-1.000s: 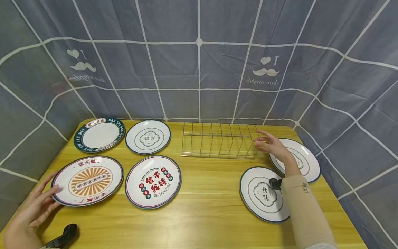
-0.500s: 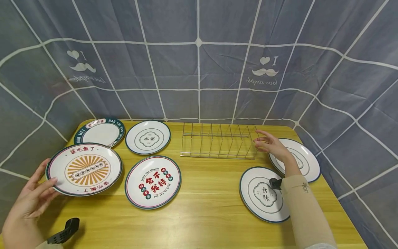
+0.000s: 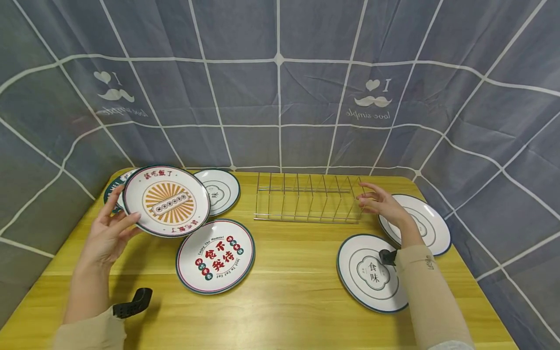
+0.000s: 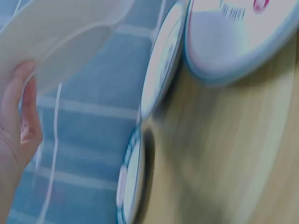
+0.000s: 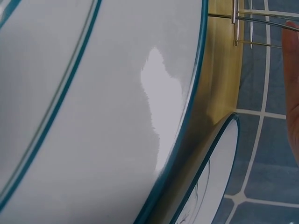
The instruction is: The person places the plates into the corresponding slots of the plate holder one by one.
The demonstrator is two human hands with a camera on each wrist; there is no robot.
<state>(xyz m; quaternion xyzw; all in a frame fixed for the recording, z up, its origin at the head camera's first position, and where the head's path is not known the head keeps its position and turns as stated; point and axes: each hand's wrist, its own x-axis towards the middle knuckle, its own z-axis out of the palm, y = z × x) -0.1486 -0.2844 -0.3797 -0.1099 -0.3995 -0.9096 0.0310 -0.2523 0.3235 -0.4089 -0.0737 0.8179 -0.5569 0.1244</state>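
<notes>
Right, left hand (image 3: pixel 107 238) is pinching the left rim of the sunburst-print plate (image 3: pixel 168 201), thumb on top, fingers underneath. Plate is up off the table (image 3: pixel 288 282), in front of the green-rimmed plate (image 3: pixel 113 192) and a white plate (image 3: pixel 224 192), partly hiding both. Red-lettered plate (image 3: pixel 216 256) lies flat nearer the person. Right hand (image 3: pixel 385 206) has bent fingers gripping the right end of the wire dish rack (image 3: pixel 310 190).

The rack (image 3: pixel 306 221) stands on the table (image 3: pixel 284 291), plates (image 3: pixel 216 256) left and right.
</notes>
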